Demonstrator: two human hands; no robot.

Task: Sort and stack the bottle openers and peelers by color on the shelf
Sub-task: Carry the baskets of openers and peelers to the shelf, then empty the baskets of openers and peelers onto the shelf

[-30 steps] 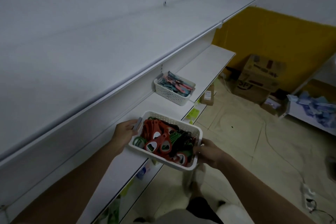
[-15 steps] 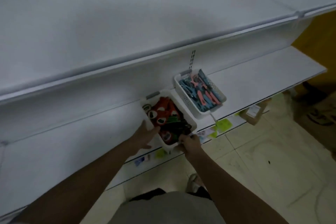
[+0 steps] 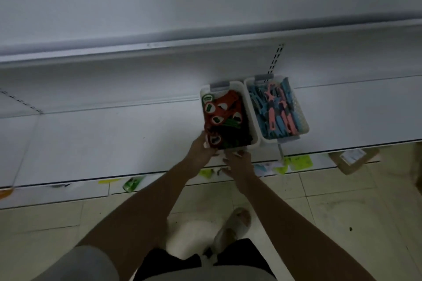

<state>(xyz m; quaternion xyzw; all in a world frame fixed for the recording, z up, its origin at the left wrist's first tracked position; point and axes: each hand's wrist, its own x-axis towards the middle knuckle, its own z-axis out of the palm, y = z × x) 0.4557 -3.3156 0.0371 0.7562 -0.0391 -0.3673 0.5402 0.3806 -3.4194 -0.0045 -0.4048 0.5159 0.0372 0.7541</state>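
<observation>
A white basket (image 3: 249, 109) of red, green and black bottle openers (image 3: 225, 113) stands on the lower white shelf (image 3: 114, 139). It sits right beside a second white basket (image 3: 302, 121) holding blue and pink peelers (image 3: 275, 118). My left hand (image 3: 201, 150) grips the near left corner of the opener basket, fingers over its rim. At that basket's near wall, my right hand (image 3: 239, 163) has its fingers spread and its fingertips touching or just short of the wall.
A deep upper shelf (image 3: 182, 7) overhangs the lower one. Yellow and green price tags (image 3: 299, 163) hang along the lower shelf's front edge. A cardboard box (image 3: 354, 159) sits on the tiled floor to the right. My foot shows below.
The opener basket went from held in the air to standing on the lower shelf, pushed back beside the peeler basket. My right hand has loosened from its near wall. The view turned to face the shelf.
</observation>
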